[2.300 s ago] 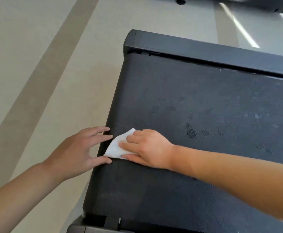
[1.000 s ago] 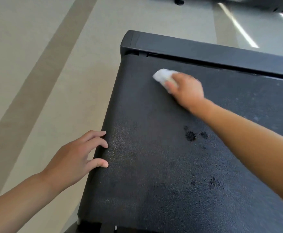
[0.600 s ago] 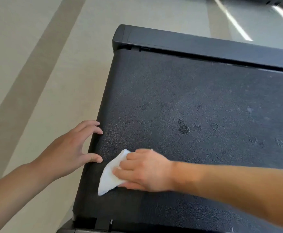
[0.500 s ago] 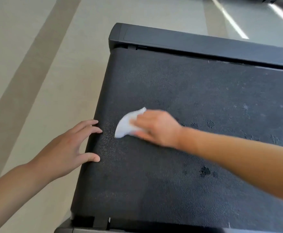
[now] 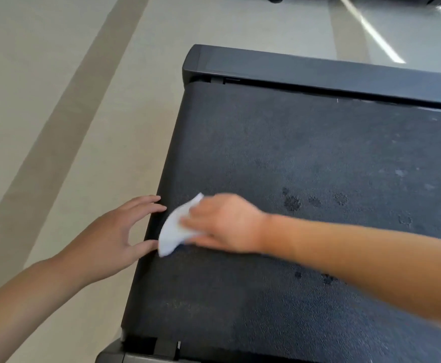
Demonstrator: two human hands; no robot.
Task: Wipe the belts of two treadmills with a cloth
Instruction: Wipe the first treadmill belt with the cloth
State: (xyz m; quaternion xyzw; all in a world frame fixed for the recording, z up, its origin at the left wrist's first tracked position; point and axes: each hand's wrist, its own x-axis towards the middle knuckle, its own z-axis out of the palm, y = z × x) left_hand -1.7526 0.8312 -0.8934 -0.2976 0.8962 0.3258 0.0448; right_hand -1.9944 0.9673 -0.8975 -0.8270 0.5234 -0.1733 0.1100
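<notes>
At the far left lay the pale floor (image 5: 57, 74), crossed by a darker stripe (image 5: 65, 121) running from about seven o'clock up toward one o'clock. Next came the left hand (image 5: 109, 239), at roughly nine o'clock of the belt, its fingers spread wide and nearly straight, fingertips and thumb resting on the belt's left edge and gripping nothing. Just beside it, touching the thumb tip or very near it, the white cloth (image 5: 174, 231) lay on the dark treadmill belt (image 5: 292, 153), pressed down by the right hand (image 5: 227, 224), whose fingers lay over the cloth; motion blur hid whether they curled round it. Further right, toward three o'clock of that hand, several dark spots (image 5: 291, 203) marked the belt, with fainter ones beyond and two more at about five o'clock. At twelve o'clock sat the treadmill's end cover (image 5: 318, 72). The step in hand looked like wiping the first belt's left margin; only one treadmill showed clearly. The next move probably called for firm strokes rightward over the spots, keeping the cloth flat.
</notes>
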